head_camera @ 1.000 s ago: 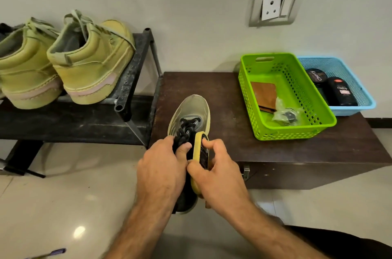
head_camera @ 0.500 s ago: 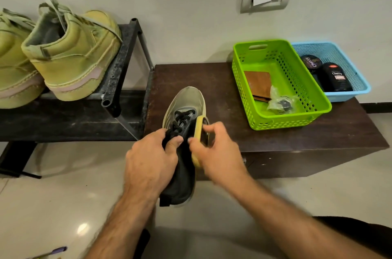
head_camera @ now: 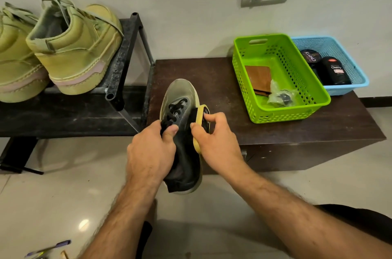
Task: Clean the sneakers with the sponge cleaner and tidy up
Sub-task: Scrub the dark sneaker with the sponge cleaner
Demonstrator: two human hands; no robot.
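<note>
Both hands clamped: left hand (head_camera: 150, 150) around grey sneaker (head_camera: 180, 114), right hand (head_camera: 216, 142) pinching yellow sponge cleaner (head_camera: 200, 117) against its side.

- One camera sat on the person's head, looking forward and down.
- It was close over the hands (head_camera: 180, 146), facing the counter (head_camera: 275, 131) and the wall (head_camera: 191, 4) behind.

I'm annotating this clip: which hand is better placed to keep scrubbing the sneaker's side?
Right. The right hand already grips the sponge cleaner against the sneaker, by the laces. The left hand holds the sneaker steady at its collar.
</note>
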